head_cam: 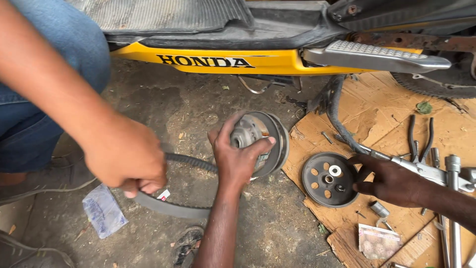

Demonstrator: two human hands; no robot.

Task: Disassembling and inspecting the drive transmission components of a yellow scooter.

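Note:
My left hand (239, 160) grips a round grey metal pulley assembly (271, 141), held on edge just above the dirt floor. A black ribbed drive belt (191, 162) runs from behind that hand to the left. There a co-worker's hand (125, 158) holds the belt's loop (171, 208). My right hand (391, 184) reaches in from the right. Its fingers and thumb close on the rim of a black drum with round holes (320, 181), which lies flat on cardboard.
A yellow scooter body (277, 62) with a grey footrest (377, 55) spans the top. Pliers (419, 139), a socket wrench (452, 198), bolts and a small packet (379, 241) lie on the cardboard (377, 109). A plastic wrapper (103, 211) lies on the left. The co-worker's jeans-clad knee (74, 39) is top left.

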